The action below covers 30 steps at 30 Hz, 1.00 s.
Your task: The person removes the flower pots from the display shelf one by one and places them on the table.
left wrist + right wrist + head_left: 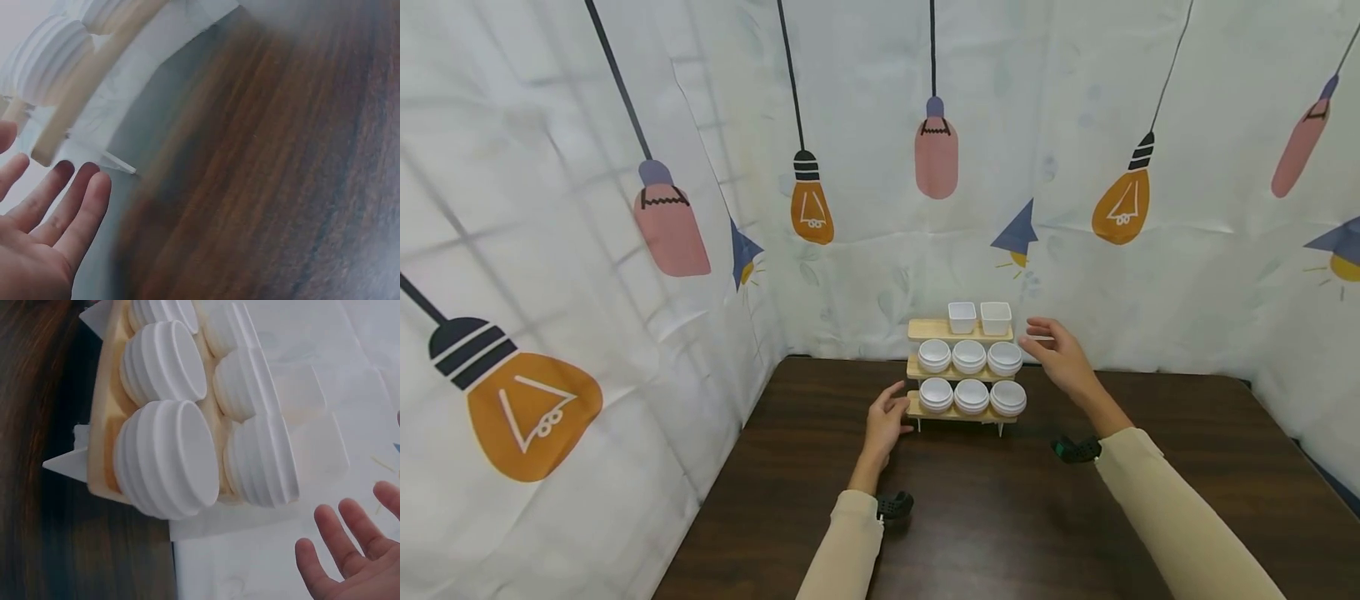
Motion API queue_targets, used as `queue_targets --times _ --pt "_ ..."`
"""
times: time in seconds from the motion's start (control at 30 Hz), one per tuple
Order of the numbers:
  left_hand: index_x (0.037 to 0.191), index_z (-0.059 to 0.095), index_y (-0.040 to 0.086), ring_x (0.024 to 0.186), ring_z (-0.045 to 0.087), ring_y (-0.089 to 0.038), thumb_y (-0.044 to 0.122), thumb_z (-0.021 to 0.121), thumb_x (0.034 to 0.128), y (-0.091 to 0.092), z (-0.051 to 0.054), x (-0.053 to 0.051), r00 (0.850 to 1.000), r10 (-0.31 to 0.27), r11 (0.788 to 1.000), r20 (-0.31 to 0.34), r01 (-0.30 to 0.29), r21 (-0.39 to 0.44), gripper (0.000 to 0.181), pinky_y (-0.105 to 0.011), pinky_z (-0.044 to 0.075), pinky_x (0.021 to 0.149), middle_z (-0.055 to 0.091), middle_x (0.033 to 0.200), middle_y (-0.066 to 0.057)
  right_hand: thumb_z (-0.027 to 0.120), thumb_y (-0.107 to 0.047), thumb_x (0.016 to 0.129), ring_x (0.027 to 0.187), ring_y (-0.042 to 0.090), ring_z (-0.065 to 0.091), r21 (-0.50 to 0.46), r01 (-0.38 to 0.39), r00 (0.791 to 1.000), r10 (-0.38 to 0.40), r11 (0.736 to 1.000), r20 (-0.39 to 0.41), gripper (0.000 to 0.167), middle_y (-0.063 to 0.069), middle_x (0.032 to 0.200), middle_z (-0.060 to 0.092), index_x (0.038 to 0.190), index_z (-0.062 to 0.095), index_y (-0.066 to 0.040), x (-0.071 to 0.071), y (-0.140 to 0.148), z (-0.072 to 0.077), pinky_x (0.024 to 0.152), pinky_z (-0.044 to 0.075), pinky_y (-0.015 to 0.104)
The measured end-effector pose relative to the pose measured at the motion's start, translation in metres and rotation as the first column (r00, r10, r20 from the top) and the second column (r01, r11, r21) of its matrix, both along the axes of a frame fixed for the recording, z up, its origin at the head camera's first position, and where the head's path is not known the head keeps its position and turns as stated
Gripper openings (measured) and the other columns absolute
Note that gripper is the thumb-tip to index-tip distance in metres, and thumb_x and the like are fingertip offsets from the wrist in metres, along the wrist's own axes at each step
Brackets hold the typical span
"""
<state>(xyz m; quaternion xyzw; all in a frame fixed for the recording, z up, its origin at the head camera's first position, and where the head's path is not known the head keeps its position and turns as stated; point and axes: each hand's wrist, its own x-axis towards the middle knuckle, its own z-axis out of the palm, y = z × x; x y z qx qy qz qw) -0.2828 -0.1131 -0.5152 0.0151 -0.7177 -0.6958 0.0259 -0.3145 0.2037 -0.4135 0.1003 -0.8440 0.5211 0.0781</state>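
A three-tier wooden stand (pixel 922 330) with pale shelves and white supports stands at the back of the table. Two square white cups (pixel 962 317) sit on its top shelf, toward the right. Round ribbed white bowls fill the lower tiers: three on the middle shelf, three on the bottom one, including the bowl (pixel 165 459) nearest the right wrist camera. My left hand (pixel 886 425) is beside the left end of the bottom shelf, fingers spread and holding nothing. To the right of the top shelf, my right hand (pixel 1060 358) has loosely extended fingers, apart from the bowls in the right wrist view.
The dark wooden table (pixel 985 517) carries the stand near its back edge. A white curtain (pixel 865 275) printed with hanging lamps and bulbs rises right behind it and along the left side. Dark wrist devices (pixel 895 506) sit by both sleeves.
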Motion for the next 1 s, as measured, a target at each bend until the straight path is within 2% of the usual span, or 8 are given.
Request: queue_targets --times 0.03,0.13,0.2,0.3,0.43,0.53,0.73,1.0 --pt "0.148 0.053 0.004 0.103 0.064 -0.029 0.012 0.056 0.1035 0.001 -0.001 -0.001 1.0 -0.004 1.0 0.005 0.004 -0.007 0.045 -0.053 0.065 0.081 0.067 0.125 -0.025 0.058 -0.042 0.105 0.132 0.047 0.05 -0.002 0.009 1.0 -0.008 1.0 0.005 0.065 0.027 0.15 0.048 0.154 0.04 -0.004 -0.003 -0.002 0.0 0.104 0.049 0.057" --pt "0.147 0.052 0.001 0.102 0.066 -0.037 0.008 0.057 0.1022 0.003 0.01 0.009 0.999 -0.037 0.999 0.009 0.037 -0.027 0.046 -0.059 0.063 0.085 0.069 0.119 -0.026 0.059 -0.043 0.104 0.135 0.047 0.048 -0.014 0.022 0.999 -0.022 1.0 0.026 0.067 0.027 0.151 0.047 0.155 0.038 -0.004 -0.01 -0.006 0.002 0.109 0.046 0.062" --pt "0.147 0.053 0.001 0.102 0.068 -0.04 0.008 0.058 0.102 0.003 0.006 0.008 0.999 -0.049 0.998 0.011 0.05 -0.037 0.046 -0.059 0.063 0.086 0.07 0.116 -0.025 0.06 -0.043 0.103 0.136 0.047 0.047 -0.025 0.025 0.999 -0.024 0.999 0.037 0.069 0.027 0.151 0.047 0.155 0.038 -0.004 -0.013 -0.009 0.003 0.111 0.044 0.064" --pt "0.148 0.054 0.005 0.1 0.07 -0.035 0.011 0.059 0.103 0.0 -0.008 0.001 0.998 -0.065 0.997 0.014 0.065 -0.034 0.045 -0.054 0.064 0.084 0.071 0.114 -0.023 0.062 -0.041 0.102 0.138 0.048 0.046 -0.039 0.017 0.999 -0.015 0.999 0.052 0.07 0.027 0.152 0.045 0.156 0.037 -0.005 -0.018 -0.013 0.003 0.112 0.044 0.064" --pt "0.15 0.053 0.012 0.099 0.069 -0.023 0.016 0.061 0.104 -0.004 -0.029 -0.012 0.993 -0.114 0.993 0.013 0.114 0.001 0.047 -0.049 0.065 0.085 0.07 0.116 -0.02 0.063 -0.043 0.102 0.139 0.046 0.045 -0.051 0.025 0.997 -0.021 0.998 0.067 0.073 0.026 0.154 0.043 0.158 0.034 -0.006 -0.023 -0.017 0.001 0.112 0.044 0.064" --pt "0.152 0.051 0.015 0.098 0.069 -0.019 0.02 0.063 0.1037 -0.007 -0.036 -0.017 0.989 -0.149 0.988 0.005 0.149 0.026 0.05 -0.046 0.065 0.087 0.069 0.114 -0.017 0.065 -0.044 0.1 0.14 0.045 0.044 -0.071 0.042 0.996 -0.036 0.997 0.078 0.076 0.025 0.155 0.042 0.158 0.033 -0.007 -0.028 -0.021 -0.001 0.113 0.044 0.062" --pt "0.153 0.049 0.013 0.097 0.07 -0.019 0.019 0.066 0.102 -0.01 -0.039 -0.017 0.985 -0.175 0.982 -0.009 0.175 0.068 0.054 -0.042 0.066 0.086 0.071 0.108 -0.013 0.069 -0.04 0.098 0.141 0.045 0.044 -0.089 0.07 0.994 -0.062 0.994 0.095 0.083 0.026 0.158 0.037 0.161 0.026 -0.007 -0.039 -0.03 -0.003 0.115 0.044 0.06" --pt "0.151 0.053 0.016 0.099 0.071 -0.024 0.019 0.068 0.1005 -0.013 -0.037 -0.018 0.986 -0.166 0.984 -0.005 0.165 0.069 0.053 -0.04 0.066 0.087 0.071 0.11 -0.013 0.071 -0.038 0.097 0.144 0.044 0.039 -0.084 0.08 0.988 -0.068 0.993 0.136 0.089 0.025 0.162 0.03 0.163 0.019 -0.01 -0.053 -0.039 -0.004 0.117 0.042 0.061"
